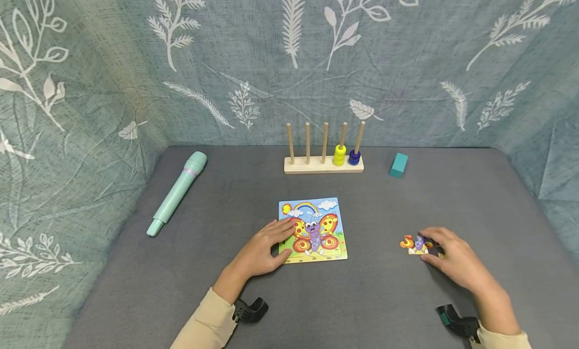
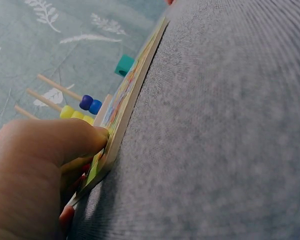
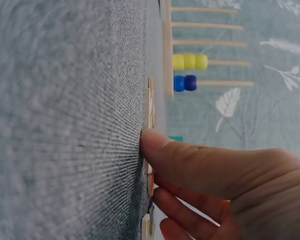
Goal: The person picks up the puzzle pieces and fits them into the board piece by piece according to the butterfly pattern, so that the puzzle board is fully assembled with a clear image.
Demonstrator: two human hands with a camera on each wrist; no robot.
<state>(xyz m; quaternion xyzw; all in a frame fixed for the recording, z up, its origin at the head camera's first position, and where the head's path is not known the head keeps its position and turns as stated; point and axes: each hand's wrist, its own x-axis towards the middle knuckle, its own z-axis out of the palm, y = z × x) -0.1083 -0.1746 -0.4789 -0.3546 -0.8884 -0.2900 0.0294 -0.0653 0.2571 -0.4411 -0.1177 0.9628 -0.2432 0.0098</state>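
A square butterfly puzzle board [image 1: 318, 248] lies flat on the table, showing a sun, a rainbow and a purple butterfly. My left hand [image 1: 259, 251] rests on its left side, fingers stretched over the picture and thumb on the lower left part. In the left wrist view the thumb [image 2: 85, 137] presses on the board's top near its edge. Off to the right, my right hand [image 1: 457, 256] pinches a butterfly puzzle piece [image 1: 419, 244] between thumb and index finger, low at the table. Beside it lie other loose pieces [image 1: 407, 242], partly hidden by the hand.
Behind the board stands a wooden peg rack [image 1: 316, 169] with yellow beads [image 1: 339, 156] and blue beads [image 1: 355, 158] on two pegs. A teal block [image 1: 398, 165] sits to its right. A mint-green tube with a rounded end [image 1: 177, 193] lies at the left. Patterned cloth [image 1: 253, 52] hangs behind.
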